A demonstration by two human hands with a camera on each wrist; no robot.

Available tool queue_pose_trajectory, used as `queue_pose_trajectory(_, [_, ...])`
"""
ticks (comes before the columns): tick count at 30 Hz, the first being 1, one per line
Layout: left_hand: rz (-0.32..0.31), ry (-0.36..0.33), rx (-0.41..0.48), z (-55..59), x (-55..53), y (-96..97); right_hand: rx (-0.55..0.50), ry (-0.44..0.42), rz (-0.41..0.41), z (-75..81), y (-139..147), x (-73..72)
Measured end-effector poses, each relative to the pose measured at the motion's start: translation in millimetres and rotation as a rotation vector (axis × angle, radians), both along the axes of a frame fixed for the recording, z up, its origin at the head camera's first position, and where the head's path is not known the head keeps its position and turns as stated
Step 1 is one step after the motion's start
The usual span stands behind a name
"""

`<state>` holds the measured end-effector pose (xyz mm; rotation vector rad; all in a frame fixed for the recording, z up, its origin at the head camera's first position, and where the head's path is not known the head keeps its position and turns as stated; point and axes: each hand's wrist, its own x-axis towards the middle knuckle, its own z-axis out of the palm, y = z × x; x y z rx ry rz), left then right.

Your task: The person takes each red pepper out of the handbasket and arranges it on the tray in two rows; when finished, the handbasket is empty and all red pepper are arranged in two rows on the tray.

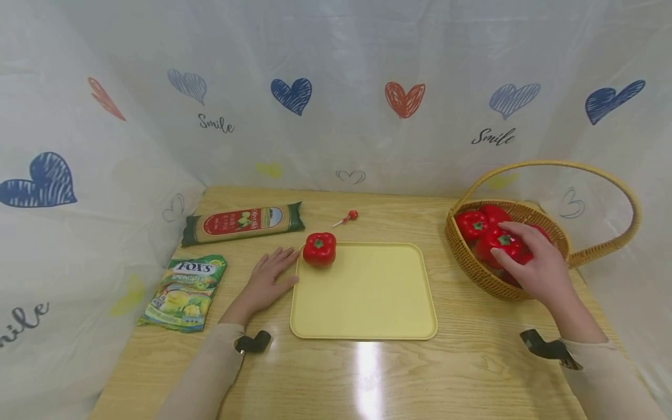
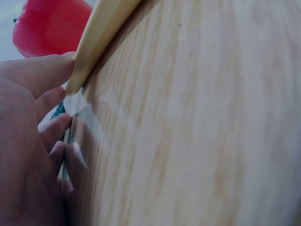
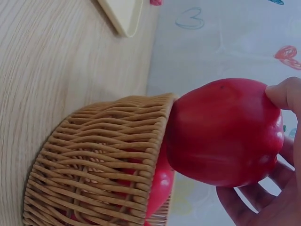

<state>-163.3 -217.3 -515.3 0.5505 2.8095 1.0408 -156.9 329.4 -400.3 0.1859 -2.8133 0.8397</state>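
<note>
My right hand [image 1: 541, 265] holds a red bell pepper [image 3: 223, 134] between thumb and fingers at the mouth of a wicker basket [image 1: 475, 274]. Other red peppers [image 1: 471, 224] lie inside the basket, partly covered by the hand and the held one. On the left, my left hand [image 1: 268, 283] rests flat on the table, its fingers spread and its thumb touching the left edge of a pale yellow tray [image 1: 367, 297]. One more red bell pepper [image 1: 319, 249] sits in that tray's upper left corner, stem up.
Beyond the left hand lie a pasta packet [image 1: 241, 224] and a green FOX'S candy bag [image 1: 184, 294]. A red lollipop [image 1: 346, 217] is behind the tray. The basket's tall handle [image 1: 627, 198] arches out to the right. A printed curtain [image 1: 336, 134] encloses the wooden table.
</note>
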Motion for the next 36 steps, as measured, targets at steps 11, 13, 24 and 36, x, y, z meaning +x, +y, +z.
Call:
queue_pose_trajectory(11, [0.001,0.004,-0.002,-2.1,0.4,-0.2,-0.029,0.016,0.067,5.1,-10.3,6.7])
queue_pose_trajectory(13, [0.001,0.006,-0.004,-2.9,0.3,-0.2,-0.03,0.017,0.077,4.8,-12.4,7.3])
queue_pose_trajectory(24, [0.003,0.01,-0.003,-2.9,0.2,-0.5,-0.05,0.071,0.146,-0.7,-23.2,9.2])
queue_pose_trajectory(36, [0.0,0.014,-0.002,-2.3,0.0,0.4,-0.051,0.135,0.193,-11.8,-37.3,9.0])
